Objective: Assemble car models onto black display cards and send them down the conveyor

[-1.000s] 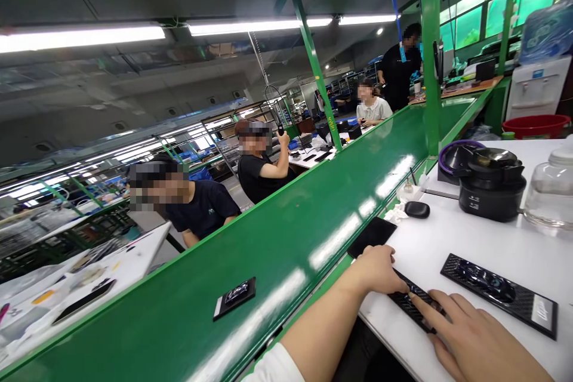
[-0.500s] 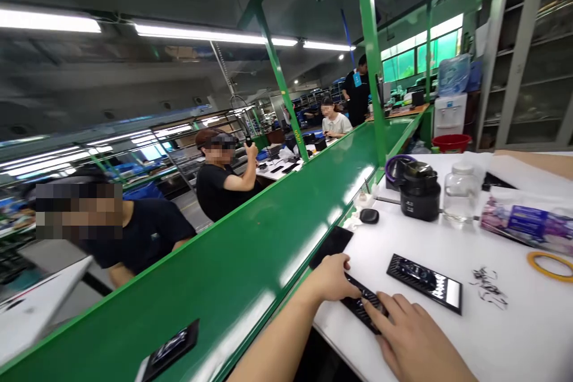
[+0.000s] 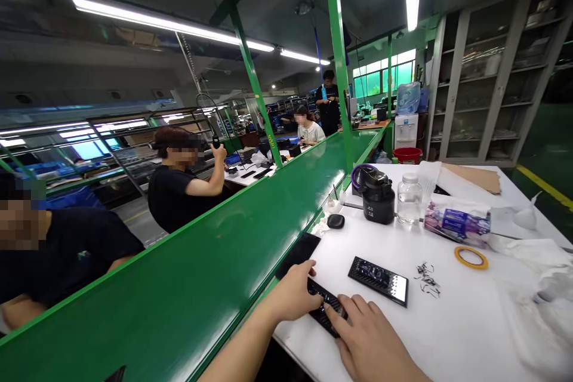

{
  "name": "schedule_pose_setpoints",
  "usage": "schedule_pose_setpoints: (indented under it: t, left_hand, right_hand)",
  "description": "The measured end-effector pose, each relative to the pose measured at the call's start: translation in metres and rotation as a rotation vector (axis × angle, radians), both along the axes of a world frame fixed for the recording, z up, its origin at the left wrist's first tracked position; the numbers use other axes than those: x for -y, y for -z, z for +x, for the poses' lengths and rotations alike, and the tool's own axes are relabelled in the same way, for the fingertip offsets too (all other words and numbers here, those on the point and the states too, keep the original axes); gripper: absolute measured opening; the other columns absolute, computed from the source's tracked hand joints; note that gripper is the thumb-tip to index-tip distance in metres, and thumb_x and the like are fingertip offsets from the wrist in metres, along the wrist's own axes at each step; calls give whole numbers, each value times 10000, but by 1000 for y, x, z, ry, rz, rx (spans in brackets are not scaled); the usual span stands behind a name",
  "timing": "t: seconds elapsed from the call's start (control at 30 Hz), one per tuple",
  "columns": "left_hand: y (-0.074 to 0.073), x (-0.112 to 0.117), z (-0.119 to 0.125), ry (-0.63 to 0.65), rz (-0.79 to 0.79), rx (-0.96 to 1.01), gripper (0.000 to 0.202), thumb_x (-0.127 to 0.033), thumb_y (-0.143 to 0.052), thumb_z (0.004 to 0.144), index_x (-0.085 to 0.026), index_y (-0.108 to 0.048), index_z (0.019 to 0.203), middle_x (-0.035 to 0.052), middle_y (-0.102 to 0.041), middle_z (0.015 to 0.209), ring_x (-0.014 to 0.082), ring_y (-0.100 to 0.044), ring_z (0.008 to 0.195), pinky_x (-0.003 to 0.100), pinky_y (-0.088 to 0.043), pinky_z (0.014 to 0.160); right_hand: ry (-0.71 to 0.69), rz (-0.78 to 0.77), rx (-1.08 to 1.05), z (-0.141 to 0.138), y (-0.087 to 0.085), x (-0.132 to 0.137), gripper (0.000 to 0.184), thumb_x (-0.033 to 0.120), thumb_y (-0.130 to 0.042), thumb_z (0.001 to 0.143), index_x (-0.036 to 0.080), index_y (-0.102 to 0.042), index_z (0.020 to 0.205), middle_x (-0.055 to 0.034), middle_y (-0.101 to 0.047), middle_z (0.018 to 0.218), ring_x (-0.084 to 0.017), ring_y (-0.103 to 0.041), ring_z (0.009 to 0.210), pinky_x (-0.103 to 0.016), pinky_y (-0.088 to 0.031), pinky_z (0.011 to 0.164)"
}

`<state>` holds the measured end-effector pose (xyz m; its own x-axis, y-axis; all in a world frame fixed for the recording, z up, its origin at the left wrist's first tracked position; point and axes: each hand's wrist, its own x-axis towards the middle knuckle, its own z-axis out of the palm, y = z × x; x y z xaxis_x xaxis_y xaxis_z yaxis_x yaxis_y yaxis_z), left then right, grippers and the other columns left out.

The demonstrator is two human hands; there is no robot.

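Note:
A narrow black carbon-pattern strip (image 3: 326, 304) lies near the front edge of the white table (image 3: 447, 334). My left hand (image 3: 293, 290) curls over its left end, fingers pressed on it. My right hand (image 3: 367, 343) rests on its right end with fingers laid flat on top. A second black carbon-pattern panel (image 3: 378, 280) with a white end lies just beyond, untouched. A flat black sheet (image 3: 298, 254) sits at the table's left edge beside my left hand.
A green conveyor belt (image 3: 215, 274) runs along the left. Behind it people sit at benches. On the table stand a black pot (image 3: 377, 198), a clear bottle (image 3: 409, 200), a black oval case (image 3: 335, 221), a wipes pack (image 3: 456, 224), a tape ring (image 3: 471, 257) and dark scraps (image 3: 427, 279).
The view has swung right and pulled back, revealing more table and the cabinets. The black part on the belt has slid out of view. Both hands stay on the strip.

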<state>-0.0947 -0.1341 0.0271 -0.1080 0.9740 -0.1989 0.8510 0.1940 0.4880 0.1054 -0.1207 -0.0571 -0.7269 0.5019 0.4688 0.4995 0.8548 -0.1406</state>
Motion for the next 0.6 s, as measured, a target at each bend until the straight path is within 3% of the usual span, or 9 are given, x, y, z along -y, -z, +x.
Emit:
schedule_pose_setpoints:
  t: [0.17, 0.33, 0.5, 0.6]
  left_hand:
    - [1, 18, -4, 29, 30, 57, 801, -340, -582, 784, -177, -312, 1521, 94, -466, 1479, 235, -449, 1356, 340, -330, 1172]
    - [-2, 23, -19, 262, 22, 66, 965, -277, -732, 658, -215, -323, 1530, 88, -382, 1548, 273, -334, 1442, 354, -315, 1188]
    - [1, 14, -27, 358, 92, 54, 948, -389, -810, 666, -242, -389, 1502, 62, -592, 1376, 288, -438, 1357, 393, -347, 1155]
    - [5, 16, -28, 415, 165, 23, 875, -449, -793, 714, -264, -416, 1482, 55, -651, 1291, 280, -524, 1280, 377, -367, 1120]
  right_hand:
    - [6, 44, -16, -1, 8, -2, 585, 175, -583, 788, 258, -552, 1366, -101, -616, 1189, -300, -552, 965, -409, -431, 763]
    - [1, 4, -1, -4, 7, -2, 601, 168, -577, 753, 256, -571, 1347, -94, -620, 1133, -293, -558, 945, -399, -455, 752]
    - [-58, 86, -37, 6, 9, -5, 585, 153, -524, 794, 261, -551, 1369, -101, -622, 1141, -289, -580, 951, -401, -496, 758]
    - [-147, 210, -70, 17, 19, -14, 520, 241, -491, 891, 260, -510, 1411, -116, -621, 1179, -290, -611, 953, -377, -524, 705]
